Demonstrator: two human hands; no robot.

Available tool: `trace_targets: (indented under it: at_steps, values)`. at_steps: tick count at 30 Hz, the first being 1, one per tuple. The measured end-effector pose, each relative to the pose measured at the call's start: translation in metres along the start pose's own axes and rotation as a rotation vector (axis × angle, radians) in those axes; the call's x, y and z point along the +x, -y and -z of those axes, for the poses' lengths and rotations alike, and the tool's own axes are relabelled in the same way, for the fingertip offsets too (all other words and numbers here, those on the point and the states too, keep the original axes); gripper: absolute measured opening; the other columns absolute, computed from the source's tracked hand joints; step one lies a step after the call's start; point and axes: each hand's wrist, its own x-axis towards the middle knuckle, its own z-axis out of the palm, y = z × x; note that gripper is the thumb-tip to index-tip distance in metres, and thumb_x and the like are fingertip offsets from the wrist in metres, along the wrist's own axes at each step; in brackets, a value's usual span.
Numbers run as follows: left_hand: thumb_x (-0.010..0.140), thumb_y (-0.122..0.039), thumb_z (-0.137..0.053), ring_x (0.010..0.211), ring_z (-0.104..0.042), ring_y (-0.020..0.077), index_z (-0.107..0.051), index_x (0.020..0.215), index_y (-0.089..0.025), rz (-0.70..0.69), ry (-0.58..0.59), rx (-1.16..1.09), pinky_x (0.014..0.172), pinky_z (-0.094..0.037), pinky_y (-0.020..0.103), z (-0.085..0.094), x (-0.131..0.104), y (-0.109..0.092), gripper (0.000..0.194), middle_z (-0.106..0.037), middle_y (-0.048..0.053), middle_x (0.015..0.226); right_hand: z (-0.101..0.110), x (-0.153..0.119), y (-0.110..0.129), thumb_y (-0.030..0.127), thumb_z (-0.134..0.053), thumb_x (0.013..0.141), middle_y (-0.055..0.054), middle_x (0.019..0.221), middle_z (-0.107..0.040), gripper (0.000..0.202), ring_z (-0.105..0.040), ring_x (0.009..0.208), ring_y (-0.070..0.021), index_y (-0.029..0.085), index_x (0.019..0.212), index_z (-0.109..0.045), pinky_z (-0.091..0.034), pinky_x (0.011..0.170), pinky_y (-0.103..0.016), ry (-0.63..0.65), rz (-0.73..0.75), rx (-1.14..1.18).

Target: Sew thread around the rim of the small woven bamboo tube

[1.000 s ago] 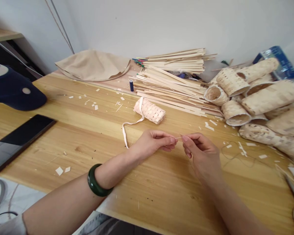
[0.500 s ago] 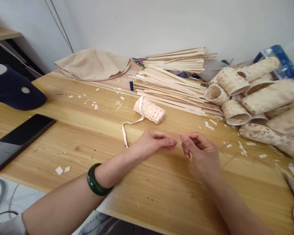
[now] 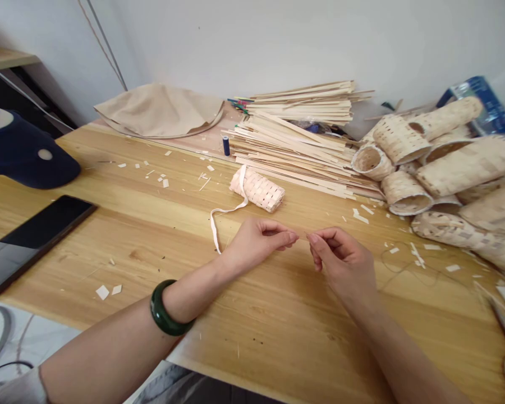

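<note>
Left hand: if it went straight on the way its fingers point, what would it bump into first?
Probably the right hand at its pinched fingertips, just across a small gap from the left hand; one view leaves depth uncertain.

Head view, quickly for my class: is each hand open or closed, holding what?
Left hand: closed in a pinch; cannot tell if it holds anything.
Right hand: closed in a pinch; anything between its fingers is too fine to identify.

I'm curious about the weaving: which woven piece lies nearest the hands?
The small pinkish one just beyond the left hand, with a white ribbon over it; the others are piled at the right.
</note>
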Motion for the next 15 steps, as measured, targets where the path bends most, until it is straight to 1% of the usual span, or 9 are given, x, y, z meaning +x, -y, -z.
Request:
trace_targets:
  at_steps: [4, 6, 7, 9, 12, 14, 15]
  values:
    - [0.075, -0.026, -0.077, 0.076, -0.068, 0.0144, -0.080, 0.079, -0.015, 0.010, 0.057, -0.013, 0.083, -0.054, 0.028, 0.0000, -0.0001, 0.0009, 0.012, -0.077, 0.003, 0.080, 0.0006, 0.0005, -0.0008, 0.041, -0.068, 0.086, 0.005, 0.055, -0.050, 0.025, -0.045, 0.047, -0.0089, 0.019, 0.077, -0.063, -0.039, 0.046, -0.022, 0.016, 0.020, -0.042]
    - [0.076, -0.026, -0.076, 0.079, -0.069, 0.0152, -0.080, 0.081, -0.015, 0.015, 0.070, -0.026, 0.082, -0.055, 0.028, 0.0001, 0.0005, 0.0007, 0.012, -0.078, 0.004, 0.084, 0.0013, 0.0011, -0.0022, 0.041, -0.067, 0.087, 0.005, 0.055, -0.050, 0.025, -0.043, 0.047, -0.0089, 0.019, 0.077, -0.062, -0.037, 0.045, -0.022, 0.024, 0.048, -0.070]
    - [0.078, -0.026, -0.075, 0.081, -0.069, 0.0154, -0.080, 0.084, -0.015, 0.012, 0.059, -0.038, 0.082, -0.055, 0.028, 0.0005, 0.0009, 0.0003, 0.013, -0.078, 0.005, 0.088, 0.0015, 0.0012, -0.0025, 0.041, -0.066, 0.087, 0.005, 0.056, -0.049, 0.025, -0.043, 0.047, -0.0088, 0.019, 0.078, -0.062, -0.037, 0.045, -0.022, 0.022, 0.053, -0.075]
    - [0.082, -0.025, -0.071, 0.082, -0.070, 0.0150, -0.079, 0.093, -0.016, -0.014, 0.001, -0.061, 0.082, -0.056, 0.029, 0.0018, 0.0021, -0.0010, 0.017, -0.078, 0.006, 0.096, 0.0013, 0.0006, -0.0018, 0.041, -0.066, 0.087, 0.005, 0.056, -0.048, 0.024, -0.043, 0.048, -0.0087, 0.019, 0.079, -0.062, -0.037, 0.045, -0.021, 0.010, 0.041, -0.070]
    - [0.086, -0.025, -0.067, 0.084, -0.070, 0.0157, -0.078, 0.101, -0.015, -0.105, -0.091, -0.025, 0.083, -0.056, 0.030, 0.0045, 0.0030, -0.0029, 0.021, -0.078, 0.007, 0.098, 0.0005, -0.0007, 0.0006, 0.042, -0.066, 0.087, 0.005, 0.058, -0.048, 0.024, -0.043, 0.049, -0.0087, 0.019, 0.080, -0.062, -0.037, 0.046, -0.021, 0.003, 0.014, -0.061]
    - [0.086, -0.025, -0.067, 0.088, -0.070, 0.0172, -0.078, 0.101, -0.015, -0.213, -0.128, 0.066, 0.084, -0.056, 0.030, 0.0057, 0.0024, -0.0031, 0.021, -0.078, 0.008, 0.099, 0.0004, -0.0006, 0.0006, 0.042, -0.066, 0.087, 0.005, 0.057, -0.047, 0.024, -0.042, 0.049, -0.0089, 0.019, 0.080, -0.062, -0.037, 0.046, -0.021, 0.005, 0.025, -0.072]
    - [0.086, -0.024, -0.067, 0.090, -0.070, 0.0178, -0.078, 0.100, -0.015, -0.291, -0.148, 0.133, 0.085, -0.055, 0.030, 0.0059, 0.0016, -0.0027, 0.020, -0.078, 0.007, 0.099, 0.0006, -0.0003, -0.0002, 0.041, -0.065, 0.088, 0.005, 0.057, -0.047, 0.024, -0.042, 0.049, -0.0089, 0.019, 0.080, -0.062, -0.036, 0.046, -0.022, 0.003, 0.043, -0.082]
